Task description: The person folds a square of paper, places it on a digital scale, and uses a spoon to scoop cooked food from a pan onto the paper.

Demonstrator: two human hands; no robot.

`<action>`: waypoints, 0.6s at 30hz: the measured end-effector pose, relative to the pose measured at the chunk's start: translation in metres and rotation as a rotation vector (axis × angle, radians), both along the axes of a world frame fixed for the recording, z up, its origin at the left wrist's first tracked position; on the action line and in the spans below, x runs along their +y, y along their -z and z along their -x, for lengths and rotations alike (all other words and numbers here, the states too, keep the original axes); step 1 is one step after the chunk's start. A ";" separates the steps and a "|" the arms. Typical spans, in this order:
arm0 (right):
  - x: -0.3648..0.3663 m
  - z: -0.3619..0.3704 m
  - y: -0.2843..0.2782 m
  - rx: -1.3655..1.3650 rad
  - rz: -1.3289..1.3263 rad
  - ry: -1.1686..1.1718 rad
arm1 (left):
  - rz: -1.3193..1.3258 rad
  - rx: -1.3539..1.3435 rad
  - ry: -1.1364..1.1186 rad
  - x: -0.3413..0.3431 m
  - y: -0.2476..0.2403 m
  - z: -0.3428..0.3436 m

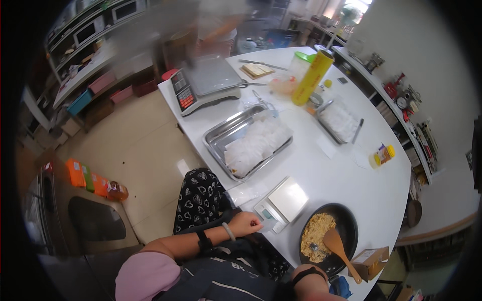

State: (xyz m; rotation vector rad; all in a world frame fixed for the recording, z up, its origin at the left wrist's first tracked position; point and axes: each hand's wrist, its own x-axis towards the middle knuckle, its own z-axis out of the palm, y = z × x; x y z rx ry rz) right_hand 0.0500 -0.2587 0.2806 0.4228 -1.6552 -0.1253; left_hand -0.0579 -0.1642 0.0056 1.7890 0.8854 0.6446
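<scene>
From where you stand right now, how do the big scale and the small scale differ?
The big scale looks larger than the small scale, though farther away. The big scale has a grey plate and red buttons; the small scale has a whitish plate and shows no red buttons. The big scale stands beyond the metal tray; the small scale is near the left hand. Both have flat plates.
</scene>
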 end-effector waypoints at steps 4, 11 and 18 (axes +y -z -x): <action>0.009 0.000 -0.003 -0.004 0.034 -0.035 | -0.030 0.001 0.017 -0.001 -0.001 -0.002; 0.017 -0.006 -0.007 -0.017 0.074 -0.038 | -0.047 -0.006 0.017 0.001 -0.002 -0.001; 0.025 -0.011 -0.018 -0.011 0.066 -0.046 | -0.024 -0.005 0.009 0.002 -0.006 -0.001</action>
